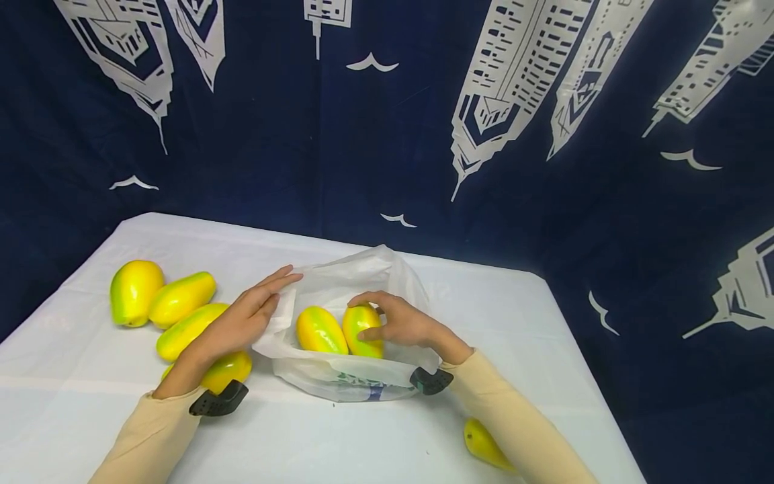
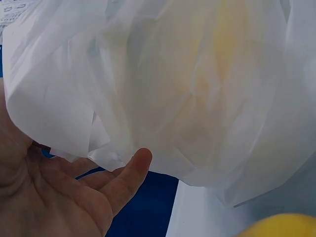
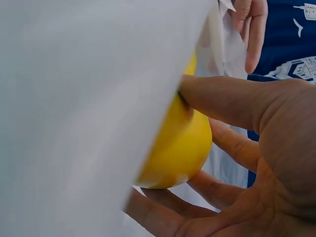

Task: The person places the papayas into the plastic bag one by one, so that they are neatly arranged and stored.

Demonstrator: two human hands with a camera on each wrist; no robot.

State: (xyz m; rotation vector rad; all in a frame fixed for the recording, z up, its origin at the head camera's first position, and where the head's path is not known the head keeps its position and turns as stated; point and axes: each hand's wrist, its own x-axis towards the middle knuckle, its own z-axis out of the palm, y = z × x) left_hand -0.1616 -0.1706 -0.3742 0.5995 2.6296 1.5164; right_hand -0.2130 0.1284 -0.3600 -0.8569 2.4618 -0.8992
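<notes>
A white plastic bag [image 1: 357, 376] stands open on the table with two yellow-green mangoes inside. My right hand [image 1: 402, 321] reaches into it and grips the right-hand mango [image 1: 363, 333], thumb on the near side and fingers around the far side. In the right wrist view that mango [image 3: 185, 148] is partly hidden by the bag's wall. The other mango [image 1: 320, 331] lies just left of it. My left hand [image 1: 244, 319] rests at the bag's left rim with its fingers extended. The left wrist view has the bag [image 2: 163, 98] against the fingers, yellow showing through.
Left of the bag lie several more mangoes, among them a large one [image 1: 136, 292] and one partly under my left wrist [image 1: 230, 371]. A single mango [image 1: 484, 445] lies by my right forearm. A dark blue curtain [image 1: 272, 148] hangs behind the white-covered table [image 1: 290, 444].
</notes>
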